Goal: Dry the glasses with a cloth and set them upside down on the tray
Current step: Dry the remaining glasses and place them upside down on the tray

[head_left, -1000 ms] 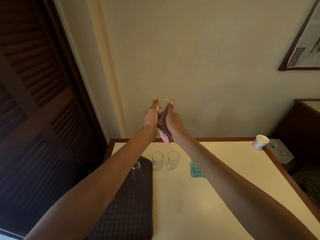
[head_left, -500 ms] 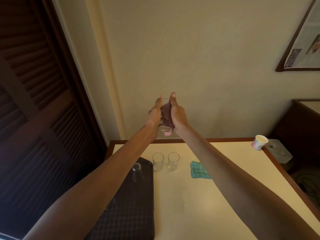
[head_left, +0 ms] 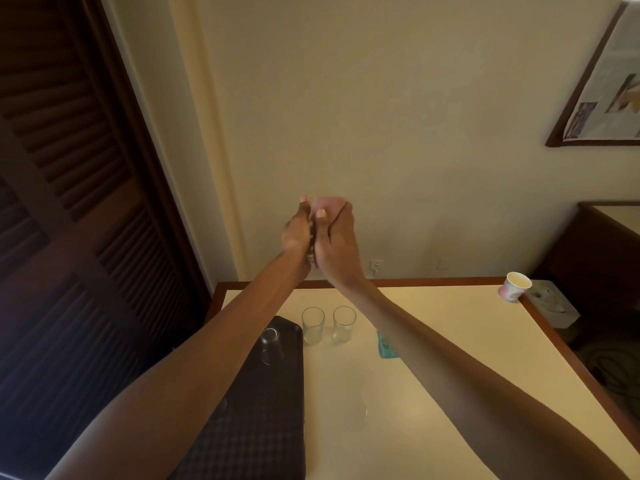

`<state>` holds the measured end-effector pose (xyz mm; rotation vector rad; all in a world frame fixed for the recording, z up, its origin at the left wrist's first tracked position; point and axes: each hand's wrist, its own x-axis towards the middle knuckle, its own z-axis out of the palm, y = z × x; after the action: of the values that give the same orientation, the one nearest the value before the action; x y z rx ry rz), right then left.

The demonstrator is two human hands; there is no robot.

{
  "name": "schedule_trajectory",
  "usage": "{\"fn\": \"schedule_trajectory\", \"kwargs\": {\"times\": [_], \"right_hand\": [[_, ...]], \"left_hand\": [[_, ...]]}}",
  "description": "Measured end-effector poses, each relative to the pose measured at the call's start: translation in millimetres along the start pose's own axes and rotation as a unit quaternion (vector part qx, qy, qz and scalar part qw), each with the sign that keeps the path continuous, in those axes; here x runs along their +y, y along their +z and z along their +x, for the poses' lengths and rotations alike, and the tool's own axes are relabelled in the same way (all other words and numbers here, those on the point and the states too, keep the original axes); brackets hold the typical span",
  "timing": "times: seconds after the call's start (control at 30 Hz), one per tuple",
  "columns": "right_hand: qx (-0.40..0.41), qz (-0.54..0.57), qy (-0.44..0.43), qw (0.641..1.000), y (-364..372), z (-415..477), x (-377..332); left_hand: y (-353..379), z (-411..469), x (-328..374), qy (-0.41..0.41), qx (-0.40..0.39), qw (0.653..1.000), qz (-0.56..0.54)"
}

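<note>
My left hand (head_left: 295, 233) and my right hand (head_left: 335, 244) are raised together in front of the wall, above the table's far edge. Between them they grip a glass that is almost fully hidden. My right hand holds a pink cloth (head_left: 327, 204) that bunches out at the top between the fingers. Two clear glasses (head_left: 312, 325) (head_left: 344, 323) stand upright on the table beside the dark tray (head_left: 263, 431). One glass (head_left: 270, 344) stands upside down on the tray's far end, partly behind my left forearm.
A teal cloth (head_left: 386, 346) lies on the cream table (head_left: 433, 341), half under my right forearm. At the far right corner a paper cup (head_left: 515, 286) stands next to a tissue box (head_left: 554, 304). A dark louvred door fills the left.
The pink cloth hung below my hands a second ago and now shows at the top. My right hand has turned around the glass, and the glass rim no longer shows.
</note>
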<state>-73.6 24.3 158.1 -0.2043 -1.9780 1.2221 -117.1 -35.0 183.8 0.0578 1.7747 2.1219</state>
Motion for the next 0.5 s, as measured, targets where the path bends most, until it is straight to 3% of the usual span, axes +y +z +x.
{"fn": "schedule_trajectory", "kwargs": {"times": [0.1,0.2,0.27,0.33,0.4,0.5], "right_hand": [[0.01,0.035,0.097,0.995,-15,20,-11],[-0.044,0.167,0.267,0.948,-18,39,-11],[-0.056,0.199,0.315,0.926,-10,33,-9],[-0.089,0.146,0.307,0.936,-10,17,-11],[-0.11,0.078,0.237,0.962,-10,0,-11],[-0.074,0.035,0.131,0.988,-4,-10,-8]], "left_hand": [[4,-5,-4,-0.005,-0.015,1.0,0.003],[8,-9,-1,0.018,-0.019,0.999,0.033],[8,-7,2,0.031,-0.012,0.998,0.053],[6,-3,8,0.03,-0.001,0.999,0.038],[2,4,9,0.027,0.024,0.999,0.034],[3,2,9,0.023,0.048,0.998,0.036]]}}
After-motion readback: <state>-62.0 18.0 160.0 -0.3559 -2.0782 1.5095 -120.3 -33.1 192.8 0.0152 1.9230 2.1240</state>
